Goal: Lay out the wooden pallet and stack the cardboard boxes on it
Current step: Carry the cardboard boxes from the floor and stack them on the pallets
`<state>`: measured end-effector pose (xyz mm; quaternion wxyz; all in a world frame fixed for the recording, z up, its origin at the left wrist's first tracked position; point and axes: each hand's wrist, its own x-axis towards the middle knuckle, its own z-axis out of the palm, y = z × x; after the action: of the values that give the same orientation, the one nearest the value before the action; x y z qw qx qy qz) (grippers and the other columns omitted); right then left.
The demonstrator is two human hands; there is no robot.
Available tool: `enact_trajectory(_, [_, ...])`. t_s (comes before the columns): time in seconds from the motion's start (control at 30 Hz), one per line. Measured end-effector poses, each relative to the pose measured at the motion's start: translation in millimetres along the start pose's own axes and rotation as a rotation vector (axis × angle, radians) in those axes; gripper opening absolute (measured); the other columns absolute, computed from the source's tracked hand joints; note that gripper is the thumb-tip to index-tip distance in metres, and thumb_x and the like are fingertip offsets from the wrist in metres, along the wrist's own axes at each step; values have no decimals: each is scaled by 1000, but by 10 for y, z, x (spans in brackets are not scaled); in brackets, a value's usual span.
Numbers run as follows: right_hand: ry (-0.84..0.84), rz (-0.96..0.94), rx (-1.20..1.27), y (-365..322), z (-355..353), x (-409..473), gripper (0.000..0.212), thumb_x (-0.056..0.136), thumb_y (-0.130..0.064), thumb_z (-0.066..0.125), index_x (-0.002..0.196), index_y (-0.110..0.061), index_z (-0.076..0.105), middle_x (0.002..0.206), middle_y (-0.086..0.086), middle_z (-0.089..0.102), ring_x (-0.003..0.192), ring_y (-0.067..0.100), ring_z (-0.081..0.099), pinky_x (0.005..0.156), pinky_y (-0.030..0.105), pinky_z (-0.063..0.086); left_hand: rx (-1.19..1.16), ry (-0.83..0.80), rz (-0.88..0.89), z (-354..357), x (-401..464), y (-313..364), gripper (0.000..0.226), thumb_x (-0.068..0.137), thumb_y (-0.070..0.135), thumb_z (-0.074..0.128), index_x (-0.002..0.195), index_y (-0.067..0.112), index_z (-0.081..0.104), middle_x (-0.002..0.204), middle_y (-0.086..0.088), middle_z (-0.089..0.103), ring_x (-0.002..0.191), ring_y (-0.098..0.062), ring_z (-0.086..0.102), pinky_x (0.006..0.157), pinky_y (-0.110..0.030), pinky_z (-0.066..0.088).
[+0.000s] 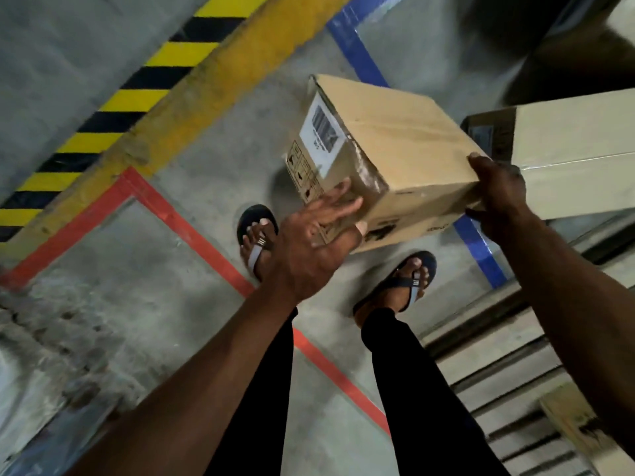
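Observation:
A brown cardboard box (388, 146) with a white barcode label hangs tilted in the air above my feet. My left hand (309, 245) presses flat against its near-left end, fingers spread, thumb on the lower front face. My right hand (498, 194) grips the box's right corner, thumb on top and fingers under it. A paler cardboard box (577, 156) lies to the right, behind my right hand. The wooden pallet (505, 379) lies on the floor at the lower right, its pale slats partly hidden by my right arm.
Grey concrete floor (213, 139) carries a red tape line (192, 231), a blue tape line (481, 252) and a yellow strip beside black-and-yellow hazard stripes (113, 104). My two sandalled feet stand beneath the box. Dark boxes loom at the top right.

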<state>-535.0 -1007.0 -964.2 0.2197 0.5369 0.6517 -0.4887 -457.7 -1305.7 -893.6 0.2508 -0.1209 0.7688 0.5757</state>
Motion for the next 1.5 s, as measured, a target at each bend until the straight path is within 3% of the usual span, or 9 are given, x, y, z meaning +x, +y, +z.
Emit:
enact_trajectory(0.17, [-20,31,65,255,-224,309,72,72,-52,80,135,-27,59,134,9,66,122,34,64,91,55,58,-107,183,-263,20,442,-249,60,87,57,76,138,28,63,137,18,68,127,2,61,107,-28,52])
enact_trajectory(0.3, [10,43,-37,366,-197,35,58,92,-47,73,142,-21,57,120,3,66,109,26,64,89,51,59,-89,22,-532,22,763,-412,121,61,99,63,162,50,16,172,4,28,156,-29,33,119,-62,39])
enact_trajectory(0.6, [31,152,-146,409,-420,-429,62,93,-63,62,137,-20,55,134,12,62,119,34,62,74,42,56,-322,-119,-395,-103,713,-189,76,90,70,63,151,26,54,128,0,76,117,-22,73,102,-49,57])
enact_trajectory(0.77, [-126,294,-219,535,-311,-592,68,94,-70,55,135,-15,54,127,16,63,107,37,67,68,44,63,-211,254,-402,-106,829,-229,46,84,52,84,116,21,74,105,0,81,94,-17,79,89,-53,63])
enact_trajectory(0.87, [-208,310,-290,671,-161,-713,92,84,-89,44,134,-13,56,122,20,69,98,39,74,71,46,65,-235,313,-331,-176,993,-244,61,66,54,94,114,25,71,116,-3,78,110,-21,75,94,-53,62])
enact_trajectory(1.1, [-371,247,-500,671,304,-971,53,97,-60,60,102,-8,72,96,12,78,80,29,77,77,45,65,210,-60,-150,211,1161,-199,78,76,34,91,146,21,57,142,0,66,124,-6,61,107,-30,50])
enact_trajectory(1.23, [-176,-99,-729,405,394,-872,57,93,-61,61,124,-13,67,122,11,74,109,31,71,96,48,58,298,7,-265,156,969,-421,66,89,51,80,145,23,60,145,-1,64,129,-17,61,106,-34,50])
enact_trajectory(1.4, [-48,-530,-748,-197,469,-469,90,91,-63,66,162,-24,26,170,16,19,153,44,25,120,60,28,103,254,-625,43,561,-739,90,84,83,60,148,20,55,151,-8,57,137,-27,55,113,-42,46])
enact_trajectory(1.5, [-121,-484,-824,-425,605,-210,113,82,-82,61,166,-30,6,174,13,3,158,48,3,121,71,11,-269,245,-868,52,414,-723,81,72,92,62,116,25,69,120,-19,71,105,-32,65,84,-45,56])
